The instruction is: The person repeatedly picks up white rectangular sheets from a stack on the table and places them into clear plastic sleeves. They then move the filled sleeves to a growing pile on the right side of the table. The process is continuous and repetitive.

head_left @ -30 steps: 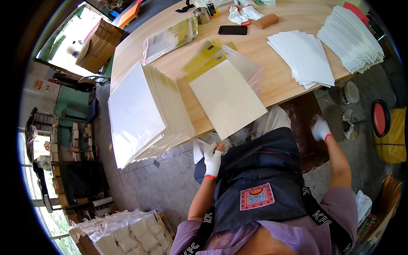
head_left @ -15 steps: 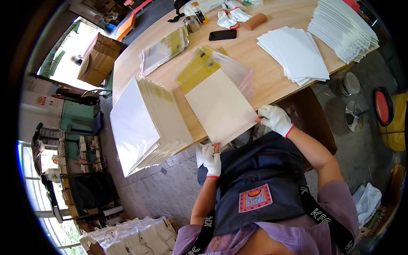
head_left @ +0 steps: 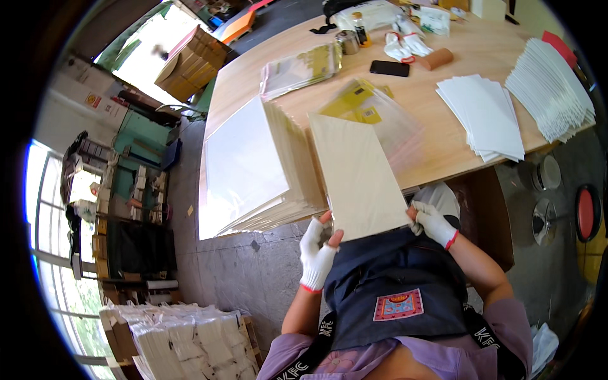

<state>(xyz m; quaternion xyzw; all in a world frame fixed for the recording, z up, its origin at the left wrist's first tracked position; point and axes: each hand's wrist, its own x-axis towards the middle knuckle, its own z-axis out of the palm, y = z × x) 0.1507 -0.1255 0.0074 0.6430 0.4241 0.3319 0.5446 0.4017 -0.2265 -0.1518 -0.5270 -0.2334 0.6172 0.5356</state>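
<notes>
Two near corners of a cream sheet point(head_left: 361, 180) sit pinched by gloved left hand point(head_left: 315, 256) and right hand point(head_left: 435, 226), long axis pointing away.

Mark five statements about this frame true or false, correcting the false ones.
1. The left hand wears a white glove. True.
2. The right hand is clear of the cream sheet. False: the right hand holds the cream sheet at its near right corner.
3. The black smartphone lies on clear plastic sleeves. False: the black smartphone lies directly on the wooden tabletop.
4. A brown cylinder lies right of the smartphone. True.
5. The dark apron carries a patch. True.
</notes>
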